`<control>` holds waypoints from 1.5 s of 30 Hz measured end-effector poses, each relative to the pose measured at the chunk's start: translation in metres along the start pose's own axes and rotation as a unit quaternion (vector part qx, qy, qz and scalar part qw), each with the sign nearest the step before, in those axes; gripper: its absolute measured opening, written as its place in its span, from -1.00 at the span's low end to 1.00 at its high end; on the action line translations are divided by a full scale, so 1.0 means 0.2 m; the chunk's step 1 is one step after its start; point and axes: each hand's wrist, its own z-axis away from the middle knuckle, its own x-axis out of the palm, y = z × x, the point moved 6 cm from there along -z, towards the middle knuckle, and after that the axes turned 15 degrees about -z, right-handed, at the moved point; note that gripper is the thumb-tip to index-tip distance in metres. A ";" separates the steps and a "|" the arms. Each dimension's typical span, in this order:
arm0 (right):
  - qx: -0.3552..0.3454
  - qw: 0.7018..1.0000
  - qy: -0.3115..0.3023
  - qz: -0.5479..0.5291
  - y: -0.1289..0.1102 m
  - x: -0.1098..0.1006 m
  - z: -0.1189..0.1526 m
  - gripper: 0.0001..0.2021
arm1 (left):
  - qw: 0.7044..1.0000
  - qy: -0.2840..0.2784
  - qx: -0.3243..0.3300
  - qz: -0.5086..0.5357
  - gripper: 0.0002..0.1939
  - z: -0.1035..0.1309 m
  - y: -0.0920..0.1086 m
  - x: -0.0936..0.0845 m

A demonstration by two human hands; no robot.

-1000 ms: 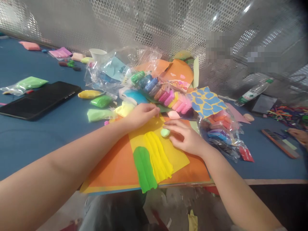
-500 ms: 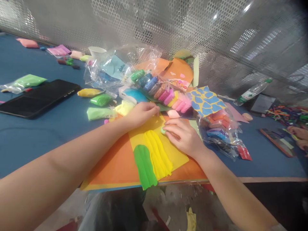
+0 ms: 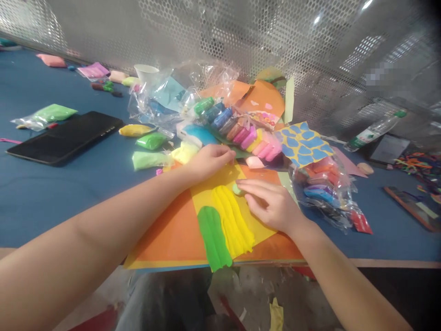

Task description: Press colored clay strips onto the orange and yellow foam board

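A yellow sheet [image 3: 260, 216] lies over a stack with orange paper [image 3: 165, 239] on top. Yellow clay strips [image 3: 234, 223] lie side by side on the sheet, and ridged green clay [image 3: 214, 239] adjoins them on the left, overhanging the front edge. At the sheet's far left edge my left hand [image 3: 212, 161] rests with fingers curled together; whatever is under them is hidden. My right hand [image 3: 272, 202] is over the sheet's right part, fingers stretched out, their tips touching a small pale green clay ball [image 3: 237, 189] on the sheet.
Clay packets [image 3: 248, 135] and a clear plastic bag [image 3: 148, 103] lie behind my hands. More bagged clay [image 3: 322, 184] and a blue-patterned yellow card [image 3: 306, 145] are at right. A black tablet [image 3: 65, 138] lies left; a bottle [image 3: 375, 131] leans by the mesh panel [image 3: 248, 37].
The view has shifted slightly left, so things appear farther right. My right fingers have straightened and more of the pale green ball shows. My left hand stays at the sheet's edge.
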 end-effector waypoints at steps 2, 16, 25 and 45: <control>0.003 1.000 0.001 0.014 0.00 0.01 0.00 -0.74 | 1.000 0.000 -0.001 -0.001 -0.63 0.00 0.00 0.00; -0.045 0.997 -0.019 0.061 -0.03 0.02 0.00 -0.75 | 1.000 0.007 0.016 -0.007 -0.61 0.00 0.02 0.01; -0.043 0.995 -0.023 0.090 -0.04 0.03 0.02 -0.71 | 1.000 0.008 0.010 -0.004 -0.63 0.00 0.02 0.01; -0.001 0.991 -0.083 0.102 -0.05 0.06 0.01 -0.66 | 0.999 -0.023 0.016 -0.034 -0.64 0.00 0.01 0.02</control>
